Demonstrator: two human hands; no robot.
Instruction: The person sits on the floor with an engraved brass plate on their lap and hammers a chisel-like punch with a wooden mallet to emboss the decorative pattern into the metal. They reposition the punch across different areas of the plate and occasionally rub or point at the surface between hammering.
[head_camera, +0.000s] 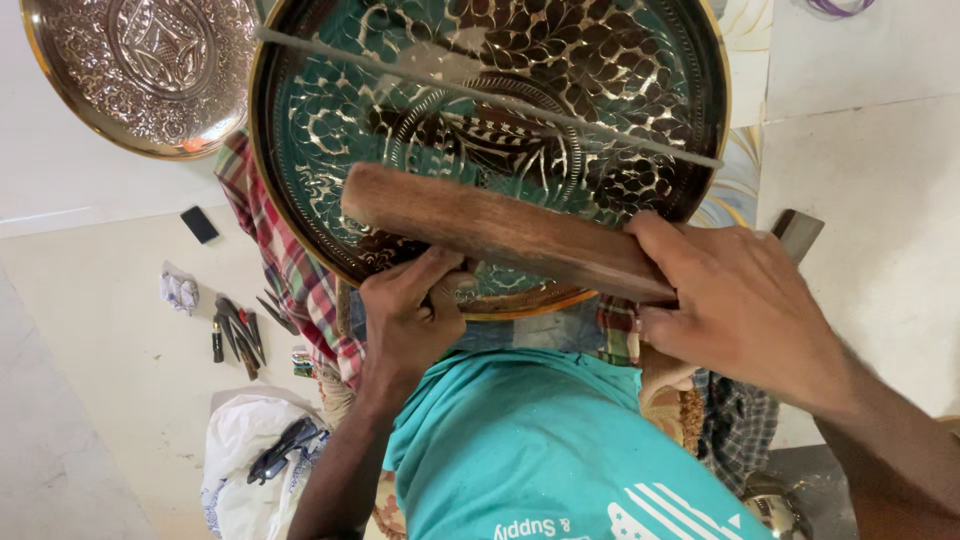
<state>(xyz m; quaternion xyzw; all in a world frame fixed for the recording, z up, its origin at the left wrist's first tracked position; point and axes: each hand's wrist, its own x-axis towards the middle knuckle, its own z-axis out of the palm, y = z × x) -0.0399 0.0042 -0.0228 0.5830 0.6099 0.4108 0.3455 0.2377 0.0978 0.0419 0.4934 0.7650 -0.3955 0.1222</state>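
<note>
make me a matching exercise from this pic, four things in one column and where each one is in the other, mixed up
Things:
1. wooden block
2. silver engraved plate
3. small hand tools
4. left hand

Places:
A. top left corner, beside the big plate
B. on the floor at left, near a white cloth
C. lying across the big green and gold plate, its end under the right hand
D. at the big plate's lower rim, fingers curled

Pairs: 1-C, 2-A, 3-B, 4-D

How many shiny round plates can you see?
2. A big green engraved plate sits under the hands, and a plain engraved metal plate lies top left, partly cut off. Others may be hidden.
</note>
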